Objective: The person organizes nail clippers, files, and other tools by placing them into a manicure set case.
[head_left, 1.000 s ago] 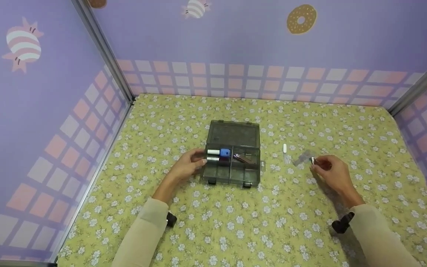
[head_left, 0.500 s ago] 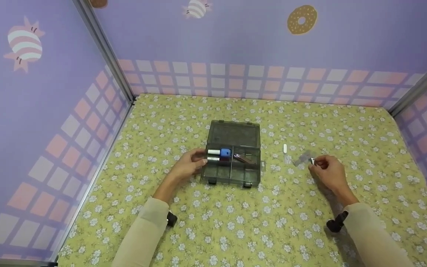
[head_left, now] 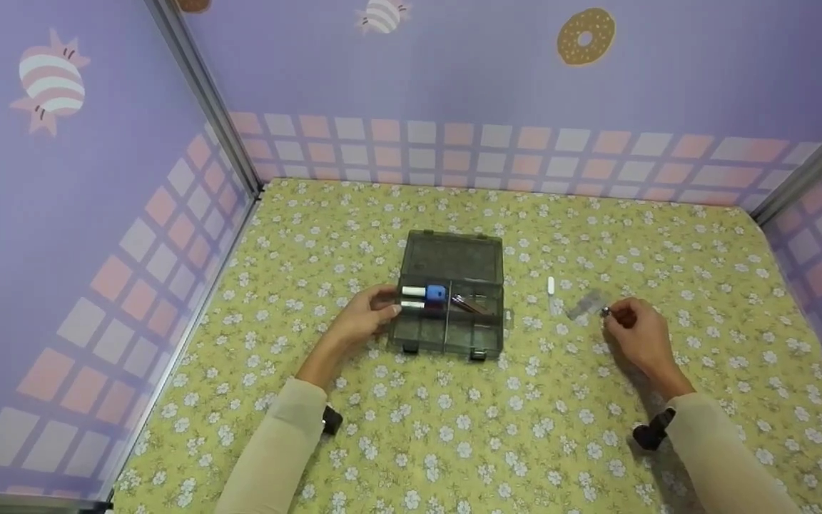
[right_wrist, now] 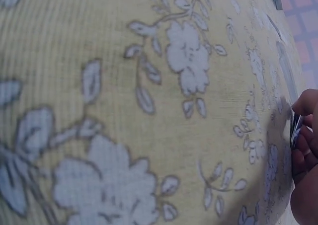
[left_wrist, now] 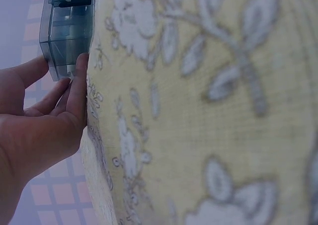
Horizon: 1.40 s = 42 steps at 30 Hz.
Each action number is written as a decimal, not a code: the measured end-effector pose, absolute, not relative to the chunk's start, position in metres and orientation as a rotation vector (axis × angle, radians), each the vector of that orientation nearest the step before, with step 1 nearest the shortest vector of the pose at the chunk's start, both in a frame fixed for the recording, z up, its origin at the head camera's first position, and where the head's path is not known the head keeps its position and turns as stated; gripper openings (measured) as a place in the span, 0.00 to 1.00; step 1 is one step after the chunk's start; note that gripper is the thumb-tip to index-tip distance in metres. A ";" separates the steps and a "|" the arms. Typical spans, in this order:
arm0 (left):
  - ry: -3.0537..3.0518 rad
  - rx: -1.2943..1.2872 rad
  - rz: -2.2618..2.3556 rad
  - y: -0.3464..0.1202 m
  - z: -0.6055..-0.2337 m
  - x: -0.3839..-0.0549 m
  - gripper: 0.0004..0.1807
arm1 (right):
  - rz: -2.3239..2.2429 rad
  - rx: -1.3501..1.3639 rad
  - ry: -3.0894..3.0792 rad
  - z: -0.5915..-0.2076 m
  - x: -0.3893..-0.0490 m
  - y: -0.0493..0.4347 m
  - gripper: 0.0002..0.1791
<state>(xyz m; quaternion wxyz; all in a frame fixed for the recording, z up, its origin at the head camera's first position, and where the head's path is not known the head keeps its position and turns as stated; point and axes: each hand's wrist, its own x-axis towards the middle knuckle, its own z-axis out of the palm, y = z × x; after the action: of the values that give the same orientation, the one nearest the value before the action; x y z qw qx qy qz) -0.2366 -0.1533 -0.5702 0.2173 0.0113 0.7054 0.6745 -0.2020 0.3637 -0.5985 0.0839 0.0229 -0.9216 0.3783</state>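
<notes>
An open, smoky clear plastic organizer box [head_left: 418, 335] lies on the flowered cloth with its lid [head_left: 453, 258] folded back. My left hand [head_left: 362, 316] grips its left side, thumb at the upper edge; the left wrist view shows the fingers [left_wrist: 77, 86] low against the box corner. Two small bottles with pale caps, one blue [head_left: 437, 293] and one dark red, lie in the back left compartment. A slim reddish metallic item [head_left: 469, 305] rests in the back right one. My right hand [head_left: 639, 328] pinches a small shiny metal piece [head_left: 605, 312], mostly hidden by the fingers.
Right of the box lies a small stick [head_left: 551, 287] with a white end and a clear lower part. A crumpled clear plastic piece [head_left: 585, 305] sits between it and my right hand. Patterned purple walls [head_left: 454, 71] enclose the table at the back and sides.
My right hand has shifted slightly and the metal piece in its fingertips has turned, so less of it shows. The left hand stays on the box.
</notes>
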 end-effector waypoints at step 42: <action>2.011 -0.007 1.753 -0.153 -0.563 -0.245 0.28 | 1.463 0.286 -2.698 -0.576 -0.230 0.258 0.07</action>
<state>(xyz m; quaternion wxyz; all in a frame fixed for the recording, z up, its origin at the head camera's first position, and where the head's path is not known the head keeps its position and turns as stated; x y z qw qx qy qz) -0.2447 -0.1528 -0.5627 0.2346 -0.0026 0.7328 0.6387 -0.2298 0.2580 -0.5759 0.0295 0.0928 -0.8749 0.4745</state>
